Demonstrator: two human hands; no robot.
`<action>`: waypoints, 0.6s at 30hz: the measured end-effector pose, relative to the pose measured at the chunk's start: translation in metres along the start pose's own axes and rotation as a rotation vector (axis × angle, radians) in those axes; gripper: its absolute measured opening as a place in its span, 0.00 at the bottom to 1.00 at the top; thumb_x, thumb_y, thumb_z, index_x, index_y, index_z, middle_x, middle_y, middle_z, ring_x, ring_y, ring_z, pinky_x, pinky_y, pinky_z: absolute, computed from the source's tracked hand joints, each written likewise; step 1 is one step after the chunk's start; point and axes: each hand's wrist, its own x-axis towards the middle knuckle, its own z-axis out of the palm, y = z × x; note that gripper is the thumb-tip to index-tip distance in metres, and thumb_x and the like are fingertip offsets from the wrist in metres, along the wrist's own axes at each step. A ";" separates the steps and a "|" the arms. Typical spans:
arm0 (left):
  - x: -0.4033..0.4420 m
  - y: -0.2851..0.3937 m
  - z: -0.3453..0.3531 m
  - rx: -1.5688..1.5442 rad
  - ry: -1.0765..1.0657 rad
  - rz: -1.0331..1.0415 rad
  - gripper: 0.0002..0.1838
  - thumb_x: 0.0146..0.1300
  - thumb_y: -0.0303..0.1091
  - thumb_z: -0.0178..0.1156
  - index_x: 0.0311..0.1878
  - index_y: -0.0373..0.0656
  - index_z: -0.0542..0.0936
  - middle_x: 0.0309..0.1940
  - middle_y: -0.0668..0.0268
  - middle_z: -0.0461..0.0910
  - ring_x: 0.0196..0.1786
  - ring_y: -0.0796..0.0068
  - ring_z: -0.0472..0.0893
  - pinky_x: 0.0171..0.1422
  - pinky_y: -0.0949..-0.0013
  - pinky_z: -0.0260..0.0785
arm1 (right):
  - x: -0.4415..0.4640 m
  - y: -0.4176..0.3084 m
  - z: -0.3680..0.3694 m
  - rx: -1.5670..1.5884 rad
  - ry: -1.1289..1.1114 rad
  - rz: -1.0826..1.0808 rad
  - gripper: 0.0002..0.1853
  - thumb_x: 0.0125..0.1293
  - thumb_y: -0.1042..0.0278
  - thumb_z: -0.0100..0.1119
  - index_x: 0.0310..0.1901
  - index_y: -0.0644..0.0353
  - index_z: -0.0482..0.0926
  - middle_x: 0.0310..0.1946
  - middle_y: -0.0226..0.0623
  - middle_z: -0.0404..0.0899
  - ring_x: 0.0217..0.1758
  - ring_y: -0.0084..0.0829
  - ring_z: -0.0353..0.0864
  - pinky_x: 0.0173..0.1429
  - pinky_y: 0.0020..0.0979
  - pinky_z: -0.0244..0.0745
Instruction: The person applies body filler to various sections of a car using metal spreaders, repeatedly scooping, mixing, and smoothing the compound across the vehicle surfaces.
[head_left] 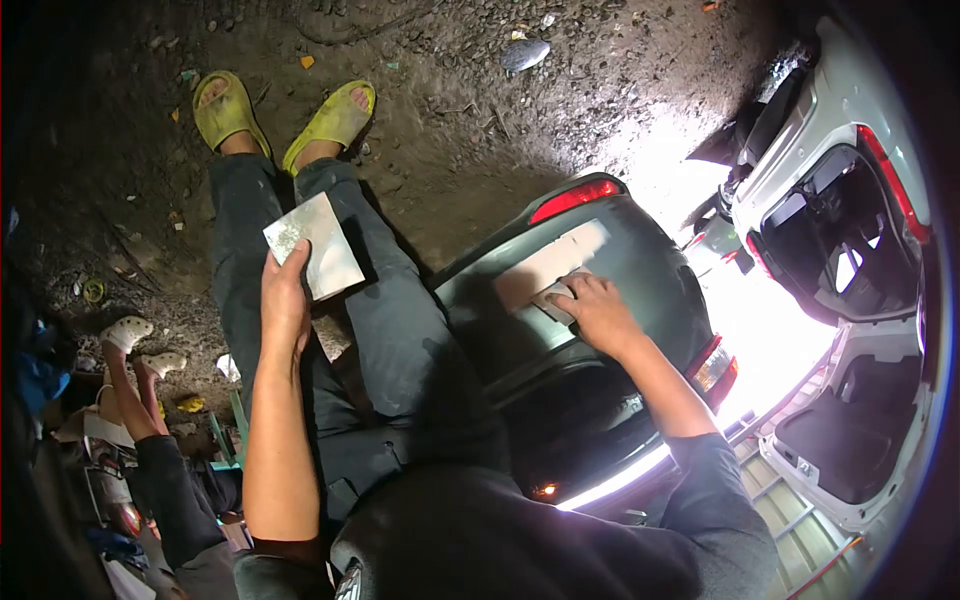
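Note:
My left hand (287,293) grips a pale square board (325,240) by its lower left edge, thumb on top. The board's face has a speckled greyish area near the thumb. My right hand (598,312) is closed around a small flat grey spreader (557,300). It presses the spreader against the lower right part of a beige filler patch (550,263) on a dark green car bumper (640,240). The patch is long and smooth, paler toward its upper right end. My fingers partly cover the spreader.
A red reflector (575,200) edges the bumper. At right stands a light-coloured car body (840,110) with openings. Glaring light falls beyond the bumper. My feet in yellow slides (335,120) rest on rough dirt. Another person's leg with white clogs (128,332) is at left, near clutter.

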 end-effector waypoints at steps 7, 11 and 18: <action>-0.110 0.046 0.062 0.146 -0.121 0.051 0.20 0.72 0.36 0.57 0.61 0.32 0.76 0.54 0.59 0.82 0.53 0.69 0.81 0.62 0.67 0.70 | -0.030 -0.120 -0.097 0.789 0.529 -0.125 0.28 0.62 0.85 0.56 0.64 0.53 0.75 0.62 0.50 0.73 0.69 0.52 0.71 0.71 0.46 0.66; -0.227 0.097 0.120 -0.192 -0.247 0.066 0.17 0.71 0.33 0.57 0.59 0.37 0.73 0.51 0.61 0.80 0.53 0.66 0.82 0.58 0.62 0.76 | -0.111 -0.187 -0.165 0.907 0.856 -0.416 0.32 0.58 0.87 0.61 0.64 0.47 0.77 0.68 0.49 0.66 0.72 0.54 0.67 0.74 0.46 0.65; -0.381 0.166 0.158 -0.056 -0.372 0.237 0.15 0.72 0.27 0.55 0.60 0.39 0.73 0.54 0.64 0.79 0.57 0.72 0.80 0.63 0.65 0.71 | -0.212 -0.211 -0.180 0.663 1.239 -0.377 0.34 0.57 0.75 0.67 0.66 0.33 0.76 0.65 0.45 0.68 0.70 0.56 0.68 0.74 0.51 0.64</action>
